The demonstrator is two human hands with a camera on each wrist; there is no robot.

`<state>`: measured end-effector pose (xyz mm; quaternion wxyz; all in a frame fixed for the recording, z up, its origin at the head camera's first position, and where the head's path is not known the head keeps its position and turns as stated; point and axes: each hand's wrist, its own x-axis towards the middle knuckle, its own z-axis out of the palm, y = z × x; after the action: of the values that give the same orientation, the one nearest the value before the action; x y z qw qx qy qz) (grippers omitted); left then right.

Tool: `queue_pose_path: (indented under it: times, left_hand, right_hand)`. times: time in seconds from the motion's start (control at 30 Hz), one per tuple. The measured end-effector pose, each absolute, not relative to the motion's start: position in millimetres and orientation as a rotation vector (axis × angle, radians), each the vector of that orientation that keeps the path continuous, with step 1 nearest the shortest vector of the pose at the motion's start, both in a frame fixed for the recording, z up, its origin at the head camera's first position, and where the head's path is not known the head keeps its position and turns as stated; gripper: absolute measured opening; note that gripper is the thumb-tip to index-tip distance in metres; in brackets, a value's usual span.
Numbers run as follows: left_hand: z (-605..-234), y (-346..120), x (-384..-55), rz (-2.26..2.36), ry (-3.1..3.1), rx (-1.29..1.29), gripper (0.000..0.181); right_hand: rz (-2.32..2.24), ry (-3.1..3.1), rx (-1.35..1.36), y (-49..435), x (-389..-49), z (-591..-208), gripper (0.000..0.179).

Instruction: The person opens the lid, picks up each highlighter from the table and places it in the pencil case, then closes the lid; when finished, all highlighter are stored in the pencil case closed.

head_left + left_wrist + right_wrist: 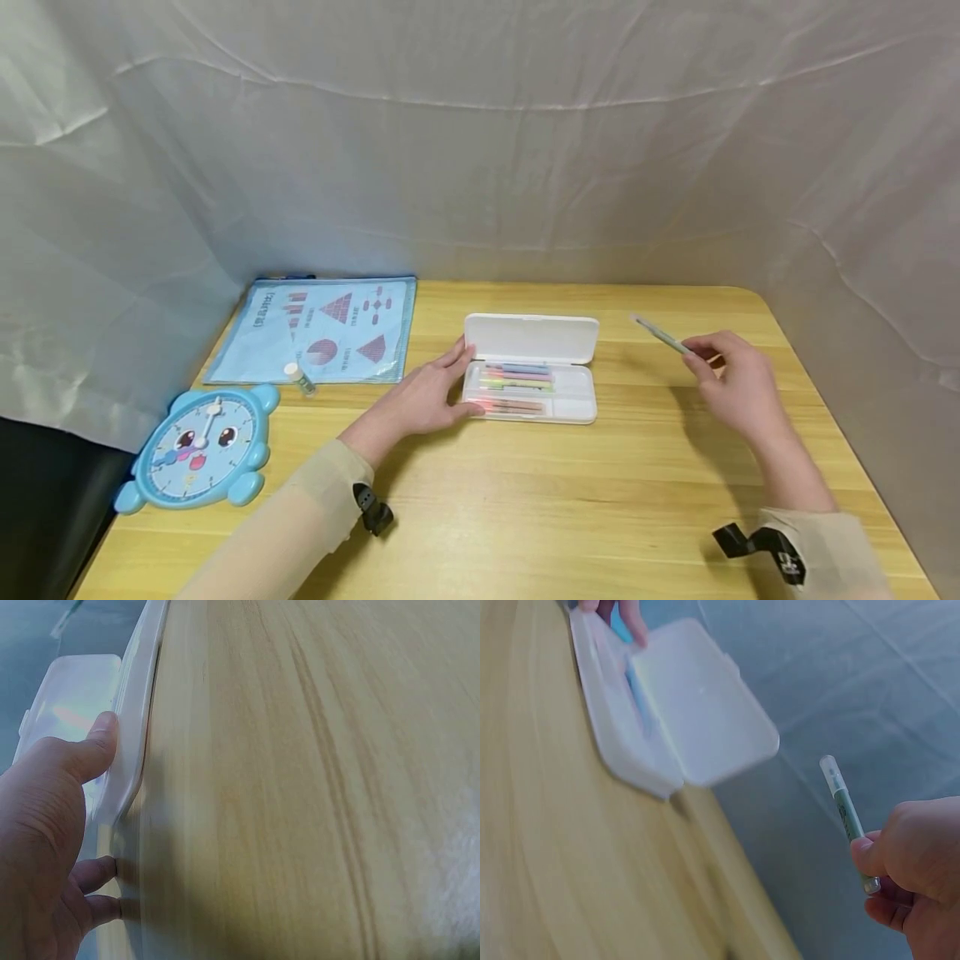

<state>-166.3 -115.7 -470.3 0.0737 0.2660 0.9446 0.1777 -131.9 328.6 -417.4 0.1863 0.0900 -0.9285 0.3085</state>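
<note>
A white pencil case [573,393] lies on the table with its lid [532,337] raised. Several coloured pens [517,377] rest in it, mostly toward the left side. My left hand [427,398] grips the case's left end, thumb at the front edge and fingers by the lid. The left wrist view shows the thumb [103,742] on the case's rim. To the right of the case, my right hand [738,383] holds a green marker [847,817] up off the table, pinched near its lower end between thumb and fingers. The marker's clear-capped tip points away from the hand.
At the back left lies a blue document pouch [337,333] printed with shapes. A small white-capped bottle [300,379] is by its front edge. A blue bear-shaped toy clock [202,446] lies nearer on the left. Grey cloth [525,167] hangs behind the table.
</note>
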Motion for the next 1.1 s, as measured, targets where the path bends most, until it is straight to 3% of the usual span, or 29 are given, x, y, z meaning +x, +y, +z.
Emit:
queue_pose_path:
  times: [0.5, 1.1]
  left_hand:
    - [-471, -117, -166, 0.536, 2.838, 0.795, 0.103]
    - [-470, -116, -167, 0.553, 2.830, 0.793, 0.105]
  right_hand:
    - [0.884, -2.493, 0.563, 270, -125, -390, 0.017]
    - [0.991, -2.608, 0.836, 203, -134, -424, 0.017]
